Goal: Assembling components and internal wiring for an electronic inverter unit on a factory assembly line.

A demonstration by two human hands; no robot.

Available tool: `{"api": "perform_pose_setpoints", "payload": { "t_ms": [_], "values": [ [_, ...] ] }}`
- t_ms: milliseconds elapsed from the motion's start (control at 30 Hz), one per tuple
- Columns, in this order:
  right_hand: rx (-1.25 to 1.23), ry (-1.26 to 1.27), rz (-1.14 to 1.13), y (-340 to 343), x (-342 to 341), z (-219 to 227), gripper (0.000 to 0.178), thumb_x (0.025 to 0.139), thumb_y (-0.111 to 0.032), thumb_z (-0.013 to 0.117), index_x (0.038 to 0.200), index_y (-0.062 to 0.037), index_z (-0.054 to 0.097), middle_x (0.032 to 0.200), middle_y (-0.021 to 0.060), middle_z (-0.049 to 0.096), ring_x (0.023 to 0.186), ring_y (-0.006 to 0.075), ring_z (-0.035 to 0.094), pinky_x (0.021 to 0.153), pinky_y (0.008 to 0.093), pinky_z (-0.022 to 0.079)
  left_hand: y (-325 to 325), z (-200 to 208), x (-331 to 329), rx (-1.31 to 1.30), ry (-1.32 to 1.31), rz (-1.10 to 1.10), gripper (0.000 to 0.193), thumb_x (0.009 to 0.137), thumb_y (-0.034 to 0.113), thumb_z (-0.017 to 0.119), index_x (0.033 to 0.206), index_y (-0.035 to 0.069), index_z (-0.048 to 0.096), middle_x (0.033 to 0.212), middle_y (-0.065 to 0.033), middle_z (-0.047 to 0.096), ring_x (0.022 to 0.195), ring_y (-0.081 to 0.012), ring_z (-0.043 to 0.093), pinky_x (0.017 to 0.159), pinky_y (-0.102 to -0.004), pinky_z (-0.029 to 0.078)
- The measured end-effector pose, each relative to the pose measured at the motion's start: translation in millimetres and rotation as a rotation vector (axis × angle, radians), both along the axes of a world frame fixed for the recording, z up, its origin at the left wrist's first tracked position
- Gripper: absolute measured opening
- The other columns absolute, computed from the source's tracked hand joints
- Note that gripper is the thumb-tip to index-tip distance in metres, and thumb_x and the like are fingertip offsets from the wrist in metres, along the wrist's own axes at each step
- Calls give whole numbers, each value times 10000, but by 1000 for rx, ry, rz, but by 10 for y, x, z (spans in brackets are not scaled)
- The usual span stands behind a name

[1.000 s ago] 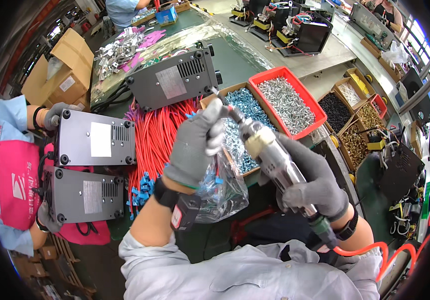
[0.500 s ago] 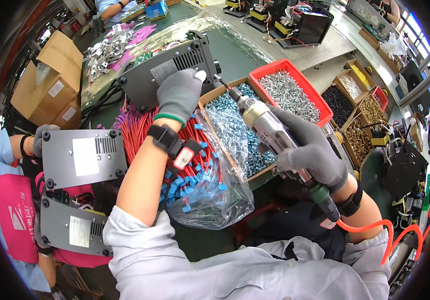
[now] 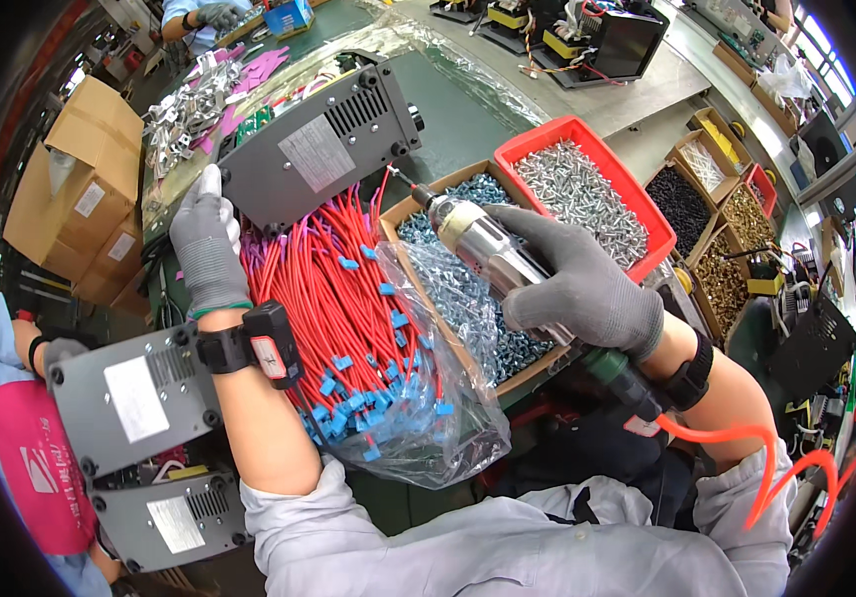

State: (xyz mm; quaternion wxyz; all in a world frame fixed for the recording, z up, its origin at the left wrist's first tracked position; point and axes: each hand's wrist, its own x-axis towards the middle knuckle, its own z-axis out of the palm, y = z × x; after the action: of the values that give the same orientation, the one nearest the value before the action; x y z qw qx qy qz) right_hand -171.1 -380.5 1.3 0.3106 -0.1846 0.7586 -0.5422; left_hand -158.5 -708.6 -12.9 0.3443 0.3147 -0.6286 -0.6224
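Observation:
A dark grey metal case (image 3: pixel 314 149) with vent slots, a pale label and round black feet lies tilted on the bench ahead of me. My gloved left hand (image 3: pixel 211 244) is closed around its left end, thumb and fingers at the corner. In my gloved right hand (image 3: pixel 587 289) is a silver air screwdriver (image 3: pixel 488 249), fingers wrapped round its body. Its bit points at the case's lower right corner, close to a foot there; whether it touches is too small to tell. An orange coiled air hose (image 3: pixel 727 428) runs from the tool's rear.
Red wires (image 3: pixel 319 289) with blue connectors lie in a clear bag beneath my left forearm. A carton of bluish screws (image 3: pixel 523 333) and a red tray (image 3: pixel 669 239) of silver screws stand right. At left, a co-worker's gloved hand (image 3: pixel 62 350) holds a similar grey case (image 3: pixel 184 373).
My left hand has shifted from the case's right side to its left end. The case has moved slightly left, and the screwdriver's tip has swung left and a little down.

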Motion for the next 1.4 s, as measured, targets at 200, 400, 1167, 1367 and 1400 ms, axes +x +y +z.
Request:
{"api": "perform_pose_setpoints", "payload": {
  "t_ms": [200,400,1167,1367,1400],
  "values": [
    [53,47,-29,-160,-106,-76,776,613,-76,643,1361,-7,450,930,52,591,787,112,536,733,256,464,-283,-83,146,16,-173,-251,281,931,385,607,794,142,571,486,72,313,341,-36,268,315,-234,182],
    [45,-70,-48,-203,-176,-43,760,620,-70,637,1355,-7,456,889,46,583,781,106,537,728,261,469,-81,-18,97,-67,-271,-136,393,873,439,671,636,192,479,483,98,306,350,-18,262,331,-229,176],
    [-63,-295,-105,-220,-173,47,781,587,-94,657,1335,26,464,935,72,580,711,114,566,627,240,485,-289,-170,119,-8,-330,-145,455,898,563,554,684,165,508,551,102,321,426,-11,275,387,-187,173],
    [-136,-268,-147,-173,-150,-102,833,568,-85,648,1365,36,434,1032,95,586,831,144,582,722,246,490,-330,-236,183,-141,-498,-466,455,841,564,640,651,181,485,565,88,364,456,-28,291,404,-224,185],
    [-136,-274,-153,-166,-139,-113,833,568,-85,648,1365,36,434,1032,95,586,831,144,582,722,246,490,-259,-228,139,-332,-520,-446,472,820,568,667,631,179,477,565,84,371,461,-34,290,409,-235,192]
  ]
}}
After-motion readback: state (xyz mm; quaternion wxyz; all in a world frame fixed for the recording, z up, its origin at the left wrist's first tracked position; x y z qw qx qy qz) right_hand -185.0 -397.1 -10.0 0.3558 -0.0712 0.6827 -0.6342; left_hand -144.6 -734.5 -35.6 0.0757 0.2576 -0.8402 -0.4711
